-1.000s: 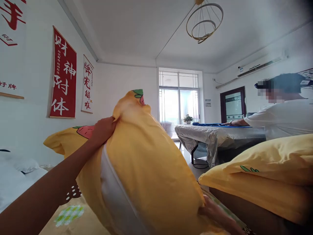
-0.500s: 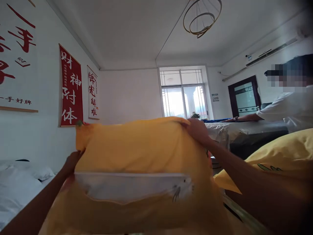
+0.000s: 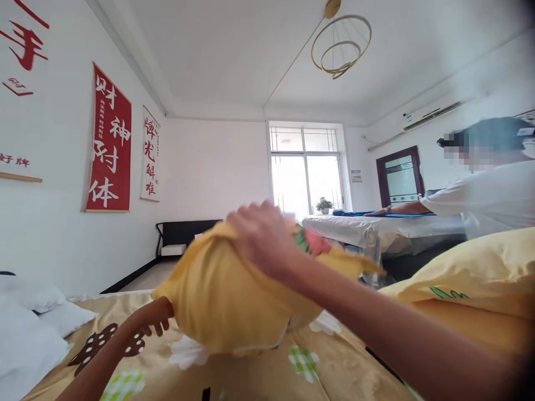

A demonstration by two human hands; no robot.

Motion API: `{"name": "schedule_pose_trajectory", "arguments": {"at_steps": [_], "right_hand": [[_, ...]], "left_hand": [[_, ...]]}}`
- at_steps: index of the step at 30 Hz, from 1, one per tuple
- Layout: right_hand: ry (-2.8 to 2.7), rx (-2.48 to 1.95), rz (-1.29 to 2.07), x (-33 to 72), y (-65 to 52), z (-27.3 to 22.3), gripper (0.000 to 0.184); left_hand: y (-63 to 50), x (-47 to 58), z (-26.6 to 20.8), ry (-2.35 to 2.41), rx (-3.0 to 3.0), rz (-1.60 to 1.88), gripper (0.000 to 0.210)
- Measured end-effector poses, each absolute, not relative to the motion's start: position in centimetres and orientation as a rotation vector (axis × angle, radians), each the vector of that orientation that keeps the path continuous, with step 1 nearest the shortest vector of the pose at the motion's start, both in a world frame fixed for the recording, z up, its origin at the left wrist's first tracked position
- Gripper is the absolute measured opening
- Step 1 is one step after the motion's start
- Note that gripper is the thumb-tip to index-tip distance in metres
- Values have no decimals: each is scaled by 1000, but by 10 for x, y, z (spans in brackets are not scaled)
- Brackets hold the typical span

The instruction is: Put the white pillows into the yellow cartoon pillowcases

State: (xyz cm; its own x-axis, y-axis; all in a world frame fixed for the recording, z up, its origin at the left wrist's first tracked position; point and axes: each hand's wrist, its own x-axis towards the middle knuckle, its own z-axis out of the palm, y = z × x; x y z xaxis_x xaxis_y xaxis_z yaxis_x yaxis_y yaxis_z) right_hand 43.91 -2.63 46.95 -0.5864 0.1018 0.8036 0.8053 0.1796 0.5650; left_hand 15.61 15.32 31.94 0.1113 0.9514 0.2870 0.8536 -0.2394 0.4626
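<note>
A yellow pillow point(image 3: 225, 301) with a strawberry print rests low over a patterned yellow bedspread point(image 3: 259, 373), blurred by motion. My right hand point(image 3: 263, 236) grips its top from above, near the printed corner. Down at the pillow's left end is my left hand point(image 3: 152, 317), fingers curled and touching the underside; whether it grips the cover I cannot tell.
Two stacked yellow pillows point(image 3: 472, 278) lie at the right. White pillows point(image 3: 29, 312) sit at the left edge. Another person in white point(image 3: 489, 195) leans over a plastic-covered table point(image 3: 384, 231) with a blue cloth. Red scrolls point(image 3: 109, 139) hang on the left wall.
The pillow, held up spread between both hands half a second ago, has come down onto the bedspread. My right hand moved over its top; my left hand dropped to its lower left end.
</note>
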Motion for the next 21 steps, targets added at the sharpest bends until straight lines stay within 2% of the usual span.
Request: {"name": "schedule_pose_trajectory", "arguments": {"at_steps": [3, 6, 7, 9, 12, 14, 16, 19, 21], "right_hand": [[-2103, -905, -1338, 427, 21, 419, 17], [-2025, -862, -1285, 417, 41, 411, 14], [-1994, -839, -1285, 414, 42, 416, 14], [-1991, -783, -1336, 408, 36, 428, 17], [-2069, -703, -1425, 413, 19, 437, 26], [-2114, -718, -1369, 434, 5, 432, 26], [-2127, -840, -1187, 474, -9, 418, 40], [-2033, -1176, -731, 557, -23, 383, 86], [-1926, -1385, -394, 609, -22, 354, 95]], "left_hand": [[116, 163, 321, 1646, 2319, 931, 49], [77, 185, 356, 1273, 2648, 1146, 77], [66, 197, 370, 1172, 2699, 1163, 80], [51, 222, 391, 1045, 2639, 1226, 70], [45, 256, 402, 985, 2493, 1385, 32], [48, 271, 401, 961, 2544, 1423, 15], [51, 277, 400, 934, 2605, 1425, 12], [54, 273, 404, 977, 2546, 1522, 17], [54, 267, 408, 1059, 2438, 1616, 20]]}}
